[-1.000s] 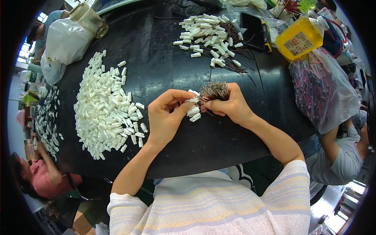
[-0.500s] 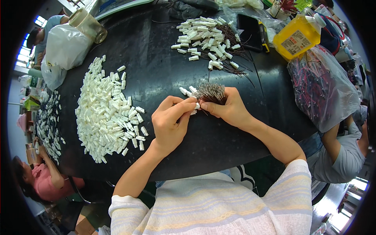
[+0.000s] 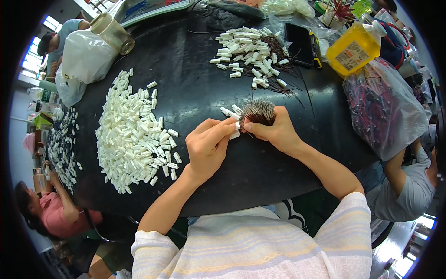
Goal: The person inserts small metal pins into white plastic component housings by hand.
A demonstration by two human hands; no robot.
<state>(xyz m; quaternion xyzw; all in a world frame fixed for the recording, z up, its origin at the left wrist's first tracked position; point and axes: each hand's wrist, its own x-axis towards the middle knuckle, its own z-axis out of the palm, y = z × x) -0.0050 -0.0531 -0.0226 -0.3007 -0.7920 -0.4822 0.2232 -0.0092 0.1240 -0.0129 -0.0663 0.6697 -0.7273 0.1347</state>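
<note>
Head view: vs. 0.5 s ago, the hands sit approx. where they were, both still meeting over the dark surface; the left thumb and forefinger have closed further onto a white piece.

Counts: 2 own hands, 1 wire bundle, a few white connectors at the bundle's near end, 2 loose piles — the big white pile at left, too many to count, and a smaller wired pile further up. Also 1 yellow bottle, 1 clear bag of wires, 1 black phone.

Left hand: fingers pinched shut on one white connector beside the bundle tips. Right hand: fingers wrapped closed round the bundle, wire ends fanned upward. Hands touch at the fingertips, center of the surface.
</note>
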